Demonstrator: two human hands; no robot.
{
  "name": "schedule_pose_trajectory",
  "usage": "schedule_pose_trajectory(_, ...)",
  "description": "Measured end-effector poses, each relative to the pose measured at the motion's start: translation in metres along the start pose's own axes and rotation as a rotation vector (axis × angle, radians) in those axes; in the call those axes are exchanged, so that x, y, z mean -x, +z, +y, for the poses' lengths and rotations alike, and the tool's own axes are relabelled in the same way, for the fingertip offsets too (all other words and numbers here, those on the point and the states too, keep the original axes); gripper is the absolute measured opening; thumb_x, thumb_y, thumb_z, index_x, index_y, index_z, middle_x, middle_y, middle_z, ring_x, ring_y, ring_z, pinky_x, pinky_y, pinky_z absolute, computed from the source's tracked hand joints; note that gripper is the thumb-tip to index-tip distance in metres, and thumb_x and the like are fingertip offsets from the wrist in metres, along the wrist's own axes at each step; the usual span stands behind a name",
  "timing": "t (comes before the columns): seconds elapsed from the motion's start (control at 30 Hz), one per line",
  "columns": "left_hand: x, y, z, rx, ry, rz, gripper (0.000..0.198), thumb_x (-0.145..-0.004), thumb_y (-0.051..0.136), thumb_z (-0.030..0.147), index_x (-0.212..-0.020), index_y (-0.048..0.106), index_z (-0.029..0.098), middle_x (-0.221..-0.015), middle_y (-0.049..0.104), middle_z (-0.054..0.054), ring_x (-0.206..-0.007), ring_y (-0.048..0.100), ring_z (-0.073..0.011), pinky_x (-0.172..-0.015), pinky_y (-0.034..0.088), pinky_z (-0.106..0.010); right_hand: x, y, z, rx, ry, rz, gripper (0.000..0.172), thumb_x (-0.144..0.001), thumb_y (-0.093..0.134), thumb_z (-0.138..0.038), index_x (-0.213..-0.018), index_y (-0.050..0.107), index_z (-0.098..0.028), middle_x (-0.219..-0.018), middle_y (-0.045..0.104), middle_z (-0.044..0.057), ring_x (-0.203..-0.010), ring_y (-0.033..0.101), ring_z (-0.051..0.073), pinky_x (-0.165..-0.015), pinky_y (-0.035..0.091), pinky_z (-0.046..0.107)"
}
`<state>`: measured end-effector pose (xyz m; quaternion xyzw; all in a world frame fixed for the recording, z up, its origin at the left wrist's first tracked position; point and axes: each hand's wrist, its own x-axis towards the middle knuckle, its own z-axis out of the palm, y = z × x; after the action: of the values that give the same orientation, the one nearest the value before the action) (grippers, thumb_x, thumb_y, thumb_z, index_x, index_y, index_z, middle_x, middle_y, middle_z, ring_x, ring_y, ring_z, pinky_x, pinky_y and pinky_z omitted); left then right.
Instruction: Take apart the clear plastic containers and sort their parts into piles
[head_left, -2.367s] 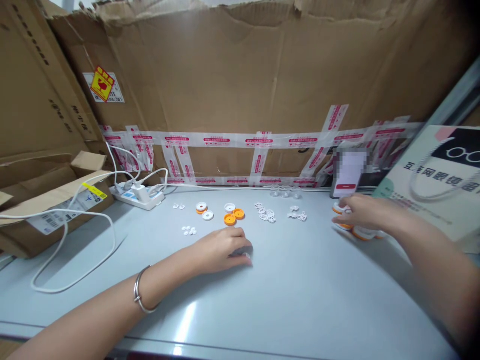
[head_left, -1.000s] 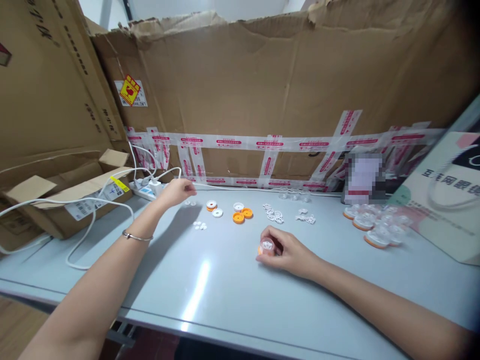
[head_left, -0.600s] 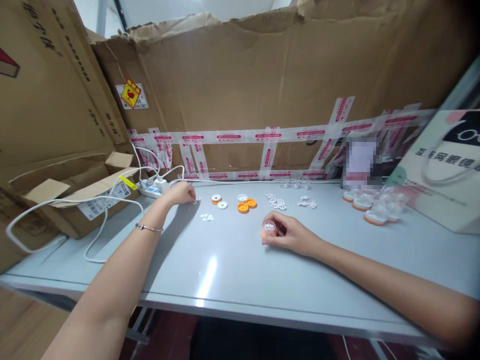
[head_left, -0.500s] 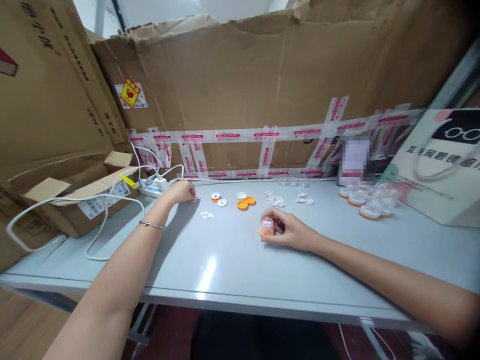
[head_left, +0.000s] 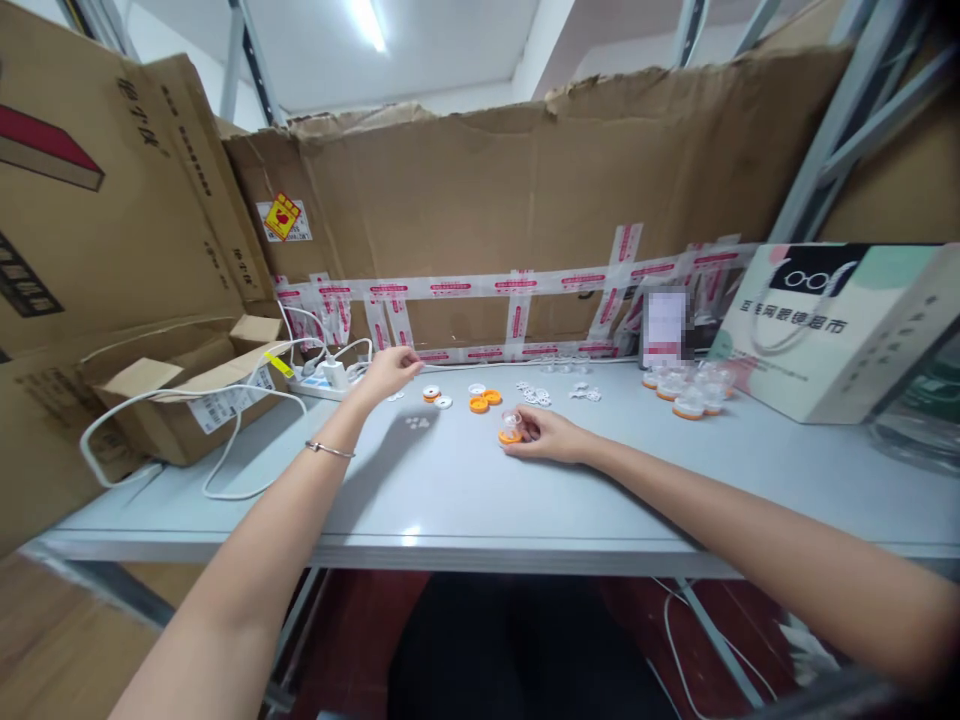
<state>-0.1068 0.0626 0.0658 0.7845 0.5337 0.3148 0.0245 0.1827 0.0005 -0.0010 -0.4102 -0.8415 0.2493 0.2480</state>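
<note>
The right hand [head_left: 553,437] holds a clear plastic dome with an orange round base [head_left: 511,437] between narrow-set fingers, at the middle of the smooth grey surface [head_left: 480,505]. The left hand [head_left: 391,374], a silver metal bangle [head_left: 330,450] at its wrist, is raised on the far left side, its fingers drawn close together; I cannot tell whether they pinch anything. Small flat white discs [head_left: 418,423] lie in that arm's shadow. Farther right come a loose white plastic ring [head_left: 444,403] and a pair of shallow orange plastic rings [head_left: 484,402]; white openwork plastic pieces [head_left: 534,394] lie just beyond the right hand. On the right, a cluster of clear domes on orange-rimmed bases [head_left: 688,390] stands near a pale printed paper bag [head_left: 795,340]. At far left sits an open brown cardboard box [head_left: 172,410], beside a white power strip [head_left: 319,387].
</note>
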Motion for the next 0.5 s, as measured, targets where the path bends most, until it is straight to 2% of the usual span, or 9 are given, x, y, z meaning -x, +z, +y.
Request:
schedule_pose_trajectory(0.13, 0.022, 0.024, 0.047, 0.087, 0.127, -0.060, 0.029, -0.080, 0.045, 0.038, -0.072, 0.060, 0.014, -0.067, 0.064, -0.003, -0.062, 0.056, -0.0131, -0.057, 0.039, -0.021, -0.008, 0.005, -0.010, 0.134, 0.115, 0.035, 0.045, -0.058, 0.064, -0.058, -0.076, 0.050, -0.019, -0.063, 0.046, -0.004, -0.056, 0.041, 0.011, -0.050, 0.027, 0.022)
schedule_pose_trajectory(0.23, 0.039, 0.043, 0.071, 0.159, 0.156, -0.095, 0.039, -0.085, 0.036, 0.042, -0.073, 0.060, 0.014, -0.064, 0.062, -0.003, -0.059, 0.055, -0.0125, -0.056, 0.039, -0.021, -0.007, 0.010, -0.014, 0.211, 0.146, 0.104, 0.051, -0.055, 0.062, -0.064, -0.079, 0.052, -0.021, -0.064, 0.048, -0.003, -0.056, 0.042, 0.012, -0.050, 0.026, 0.023)
schedule_pose_trajectory(0.37, 0.060, 0.061, 0.086, 0.238, 0.147, -0.091, 0.049, -0.089, 0.026, 0.044, -0.075, 0.060, 0.013, -0.066, 0.061, -0.004, -0.059, 0.053, -0.0129, -0.060, 0.039, -0.023, 0.001, 0.015, -0.013, 0.171, 0.095, 0.131, 0.053, -0.055, 0.063, -0.064, -0.082, 0.052, -0.020, -0.065, 0.047, -0.004, -0.057, 0.041, 0.011, -0.052, 0.028, 0.023)
schedule_pose_trajectory(0.5, 0.068, 0.070, 0.086, 0.309, 0.174, -0.154, 0.052, -0.089, 0.023, 0.046, -0.077, 0.060, 0.013, -0.066, 0.060, -0.003, -0.058, 0.053, -0.0128, -0.060, 0.041, -0.024, 0.002, 0.013, -0.008, 0.119, 0.058, 0.098, 0.053, -0.054, 0.065, -0.061, -0.083, 0.051, -0.019, -0.062, 0.044, -0.005, -0.055, 0.040, 0.010, -0.052, 0.028, 0.022)
